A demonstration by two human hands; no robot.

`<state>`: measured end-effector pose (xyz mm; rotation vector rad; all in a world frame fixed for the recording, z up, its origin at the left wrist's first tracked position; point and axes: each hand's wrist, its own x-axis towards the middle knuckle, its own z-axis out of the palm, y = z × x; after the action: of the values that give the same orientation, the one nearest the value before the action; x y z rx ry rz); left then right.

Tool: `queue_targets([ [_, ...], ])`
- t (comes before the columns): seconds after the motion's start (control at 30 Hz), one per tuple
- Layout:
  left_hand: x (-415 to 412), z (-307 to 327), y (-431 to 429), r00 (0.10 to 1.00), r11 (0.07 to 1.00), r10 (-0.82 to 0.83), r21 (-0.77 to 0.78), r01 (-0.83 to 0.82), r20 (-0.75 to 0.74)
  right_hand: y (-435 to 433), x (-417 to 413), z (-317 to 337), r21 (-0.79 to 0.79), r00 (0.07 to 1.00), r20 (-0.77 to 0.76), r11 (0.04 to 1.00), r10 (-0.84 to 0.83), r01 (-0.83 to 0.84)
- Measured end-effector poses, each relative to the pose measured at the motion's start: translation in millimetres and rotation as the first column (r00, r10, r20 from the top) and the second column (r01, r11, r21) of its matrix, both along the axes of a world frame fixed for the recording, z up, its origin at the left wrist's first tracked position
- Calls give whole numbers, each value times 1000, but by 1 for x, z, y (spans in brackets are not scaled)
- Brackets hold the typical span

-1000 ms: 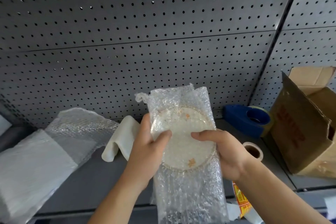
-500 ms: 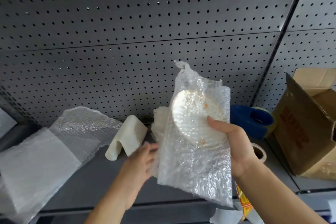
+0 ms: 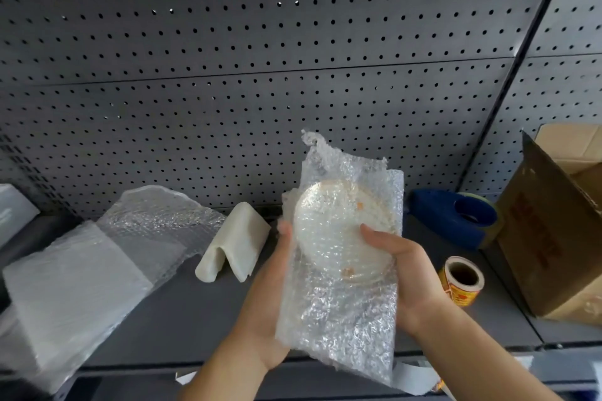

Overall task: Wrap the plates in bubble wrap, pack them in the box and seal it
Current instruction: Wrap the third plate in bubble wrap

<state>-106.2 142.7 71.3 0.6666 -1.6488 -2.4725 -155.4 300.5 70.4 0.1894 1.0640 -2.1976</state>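
Head view, and it all happens in the middle of the frame. The plate (image 3: 342, 228), pale with small orange marks, is held up off the bench (image 3: 182, 312) inside a long sleeve of bubble wrap (image 3: 338, 319), tilted a little to the left. The right hand (image 3: 404, 273) grips it from the right: the thumb presses on the plate's face through the wrap, and the fingers curl out of sight behind. The left hand (image 3: 270, 296) holds the wrap's left edge, thumb lying up along it and fingers tucked behind the sleeve, where they cannot be seen. The plate sits right between the two thumbs. Loose wrap rises in a crumpled tip above them and hangs well below both palms.

Left of the left fingers, a folded foam sheet (image 3: 234, 241) stands tent-like on the bench. Farther left lie spare bubble sheets (image 3: 156, 221) and a white foam stack (image 3: 75, 283).

Just right of the right fingers, beyond the wrap's edge, sits a blue tape dispenser (image 3: 452, 218). A sticker roll (image 3: 461, 280) lies beside the right wrist. Farther right stands the cardboard box (image 3: 553, 231), flaps open, well apart from the plate. A grey pegboard (image 3: 260, 42) fills the background above the fingers.
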Motion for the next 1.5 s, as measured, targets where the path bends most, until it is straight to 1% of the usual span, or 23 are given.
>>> queue_targets([
  [0.07,21,12,1,996,990,-84,-113,82,-13,1,-1,-5,45,1000,-13,999,25,-24],
  [0.13,22,13,4,992,987,-115,-104,119,43,4,-3,-8,124,998,-38,991,45,-40],
  [0.17,28,13,4,985,977,-170,-130,171,25,5,-4,-10,165,997,-51,985,56,-47],
  [0.23,31,-2,-6,979,959,-206,-199,203,6,7,-4,-14,230,991,-78,970,104,-84],
  [0.4,19,-26,-22,974,961,-209,-167,222,90,12,-2,-17,427,945,-166,884,282,-189],
  [0.5,22,-35,-27,952,950,-269,-121,288,149,20,-10,-16,437,921,-163,863,353,-253],
  [0.53,23,-37,-27,939,942,-295,-113,317,178,22,-13,-16,438,922,-169,864,349,-248],
  [0.63,25,-42,-25,899,920,-368,-46,389,237,23,-21,-19,515,912,-229,837,340,-183],
  [0.73,22,-39,-23,886,911,-408,28,412,220,16,-23,-26,577,882,-291,804,370,-146],
  [0.83,15,-38,-23,881,905,-416,5,426,227,13,-24,-30,590,865,-348,801,361,-97],
  [0.93,12,-43,-27,892,913,-392,-23,408,225,10,-23,-29,616,779,-459,785,426,-67],
  [1.0,10,-49,-31,896,906,-410,-35,422,171,10,-23,-29,639,725,-508,768,465,-44],
  [1.07,7,-54,-31,895,896,-436,-46,441,92,11,-25,-32,674,691,-526,739,496,-17],
  [1.13,6,-58,-27,907,907,-418,-32,420,55,13,-29,-37,726,656,-516,687,551,-6],
  [1.17,6,-58,-25,917,918,-395,-17,396,52,14,-30,-38,740,641,-505,672,578,-23],
  [1.2,7,-58,-23,927,928,-372,-16,373,54,16,-31,-40,728,636,-496,683,591,-68],
  [1.23,8,-57,-21,935,937,-348,-20,350,60,18,-31,-40,674,655,-483,724,581,-146],
  [1.3,9,-60,-22,952,950,-297,-74,302,75,24,-33,-39,494,740,-399,807,542,-324],
  [1.33,10,-62,-24,958,952,-273,-123,282,85,24,-32,-38,430,773,-342,821,534,-376],
  [1.37,11,-62,-23,966,952,-238,-174,252,96,23,-31,-38,414,803,-288,824,523,-388],
  [1.4,12,-63,-23,971,947,-216,-222,234,103,19,-30,-39,438,835,-241,823,494,-361],
  [1.43,12,-63,-22,973,941,-203,-254,225,110,14,-28,-43,491,872,-216,821,439,-291],
  [1.5,12,-64,-19,970,947,-225,-215,240,91,5,-26,-52,620,899,-260,775,351,-123],
])
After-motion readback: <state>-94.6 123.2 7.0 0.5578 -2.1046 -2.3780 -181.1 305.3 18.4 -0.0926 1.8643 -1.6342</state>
